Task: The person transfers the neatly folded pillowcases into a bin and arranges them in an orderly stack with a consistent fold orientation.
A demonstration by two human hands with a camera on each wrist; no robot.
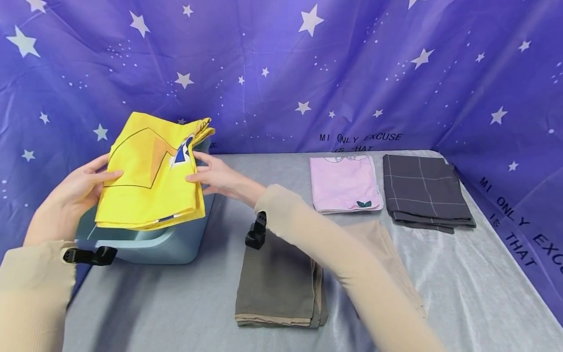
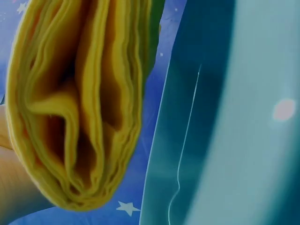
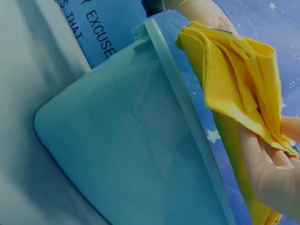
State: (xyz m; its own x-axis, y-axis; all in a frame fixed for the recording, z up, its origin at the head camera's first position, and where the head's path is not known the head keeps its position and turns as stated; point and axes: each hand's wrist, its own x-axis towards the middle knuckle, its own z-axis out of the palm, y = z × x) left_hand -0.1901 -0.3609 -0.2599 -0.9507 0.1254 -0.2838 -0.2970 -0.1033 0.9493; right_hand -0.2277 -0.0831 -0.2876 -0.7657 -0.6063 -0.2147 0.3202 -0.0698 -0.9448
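Observation:
Both hands hold a folded yellow cloth (image 1: 132, 195) with black lines, an orange patch and a blue-and-white print. My left hand (image 1: 81, 183) grips its left edge, thumb on top. At the opposite edge, my right hand (image 1: 222, 177) pinches the layers between thumb and fingers. Beneath the cloth stands a blue-green plastic bin (image 1: 182, 247), its opening partly covered from the head view. Loosely stacked folds of the yellow cloth (image 2: 96, 84) fill the left of the left wrist view. In the right wrist view, the cloth (image 3: 229, 79) is raised above the rim of the bin (image 3: 126, 136).
On the grey-covered table (image 1: 211, 313) lie a folded dark olive cloth (image 1: 277, 283), a beige cloth (image 1: 378, 239) partly under the right sleeve, a folded pink cloth (image 1: 340, 183) and a folded dark checked cloth (image 1: 426, 188). A purple star-patterned curtain (image 1: 272, 49) hangs behind.

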